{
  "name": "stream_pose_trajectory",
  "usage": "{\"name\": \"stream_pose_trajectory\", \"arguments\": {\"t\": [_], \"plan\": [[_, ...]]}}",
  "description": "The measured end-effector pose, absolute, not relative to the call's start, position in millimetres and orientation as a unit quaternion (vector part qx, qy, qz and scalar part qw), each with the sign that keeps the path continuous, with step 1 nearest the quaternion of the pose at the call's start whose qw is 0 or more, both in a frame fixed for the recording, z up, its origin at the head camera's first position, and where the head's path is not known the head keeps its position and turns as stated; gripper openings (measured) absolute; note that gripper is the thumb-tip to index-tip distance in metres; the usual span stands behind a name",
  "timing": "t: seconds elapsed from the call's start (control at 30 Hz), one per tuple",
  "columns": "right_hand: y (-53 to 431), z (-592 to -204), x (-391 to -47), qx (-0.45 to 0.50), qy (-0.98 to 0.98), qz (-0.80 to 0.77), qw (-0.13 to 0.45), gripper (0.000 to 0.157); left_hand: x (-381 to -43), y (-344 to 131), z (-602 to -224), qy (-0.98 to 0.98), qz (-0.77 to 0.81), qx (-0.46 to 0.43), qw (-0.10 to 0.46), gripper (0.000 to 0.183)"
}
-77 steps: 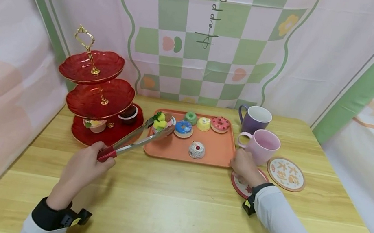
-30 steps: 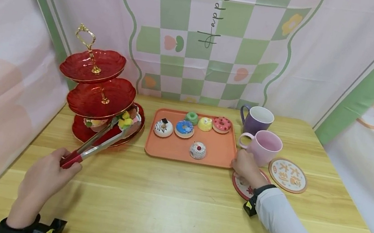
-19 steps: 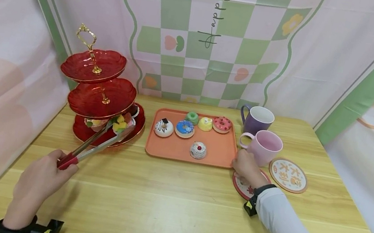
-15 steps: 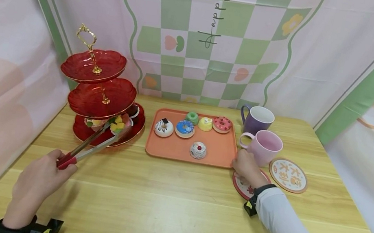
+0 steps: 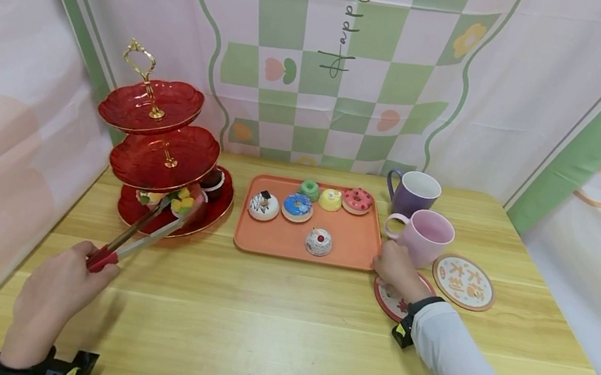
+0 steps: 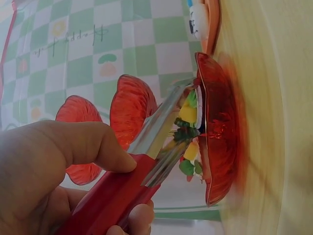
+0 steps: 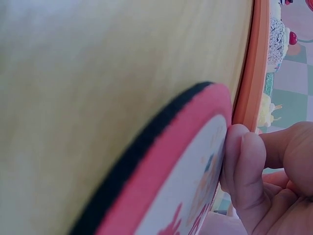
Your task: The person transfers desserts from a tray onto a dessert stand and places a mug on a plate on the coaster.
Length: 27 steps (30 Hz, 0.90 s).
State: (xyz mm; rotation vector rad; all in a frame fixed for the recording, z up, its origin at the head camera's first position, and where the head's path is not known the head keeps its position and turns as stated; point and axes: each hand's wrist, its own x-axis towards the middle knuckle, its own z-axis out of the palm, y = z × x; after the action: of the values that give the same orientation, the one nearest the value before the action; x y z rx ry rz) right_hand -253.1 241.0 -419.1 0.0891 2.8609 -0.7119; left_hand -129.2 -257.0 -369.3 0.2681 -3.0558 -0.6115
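- left hand [image 5: 61,280]: clamped on the red handles of the tongs [image 5: 151,237]; left wrist view shows the thumb laid along one handle, fingers round the other side
- tongs: angled forward to the bottom tier of the red three-tier stand [image 5: 147,158], jaws either side of the fruit cupcake [image 5: 183,202]
- fruit cupcake: yellow and green topping, within the bottom tier's rim, between the pale cupcake [image 5: 148,197] and the chocolate cupcake [image 5: 211,183]; can't tell if its base touches the plate
- upper two tiers: bare red plates on a gold post
- right hand [image 5: 398,273]: fingers curled and bunched together at the right end of the orange tray [image 5: 354,239], over the far edge of the red-rimmed coaster [image 5: 388,304]; can't tell if they pinch the tray rim or just rest there
- orange tray: white donut [image 5: 263,207] at left, then blue donut [image 5: 297,208]; green ring [image 5: 309,189], yellow cake [image 5: 331,200], pink donut [image 5: 357,202] along the back; cherry-topped cake [image 5: 319,243] nearer the front
- pink mug [image 5: 430,232]: just behind the right hand, partly hidden by it; purple mug [image 5: 414,198] behind that
- brown-rimmed coaster [image 5: 462,282]: flat on the wooden table [image 5: 263,340], right of the pink mug
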Motion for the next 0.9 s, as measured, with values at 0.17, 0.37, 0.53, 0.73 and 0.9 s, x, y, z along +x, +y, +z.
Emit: {"name": "stream_pose_trajectory", "arguments": {"t": [0.17,0.37,0.53,0.73,0.9], "plan": [[241.1,-419.8,-252.6,0.026,0.967,-0.234,0.094,0.014,-128.0,-255.3,-368.2,-0.975,-0.201,0.095,0.008,0.039],[240.8,-419.2,-252.8,0.026,0.967,-0.235,0.094,0.013,-128.0,-255.1,-368.1,-0.972,-0.206,0.109,0.005,0.041],[240.6,-418.6,-252.6,0.035,0.963,-0.246,0.104,0.012,-127.1,-255.9,-370.2,-0.973,-0.206,0.104,0.005,0.038],[240.3,-419.2,-253.4,0.019,0.969,-0.232,0.088,0.012,-124.9,-257.2,-372.2,-0.971,-0.213,0.11,0.001,0.038],[240.2,-419.8,-253.8,0.04,0.963,-0.245,0.104,0.012,-121.8,-261.1,-371.9,-0.969,-0.217,0.114,-0.01,0.045]]}}
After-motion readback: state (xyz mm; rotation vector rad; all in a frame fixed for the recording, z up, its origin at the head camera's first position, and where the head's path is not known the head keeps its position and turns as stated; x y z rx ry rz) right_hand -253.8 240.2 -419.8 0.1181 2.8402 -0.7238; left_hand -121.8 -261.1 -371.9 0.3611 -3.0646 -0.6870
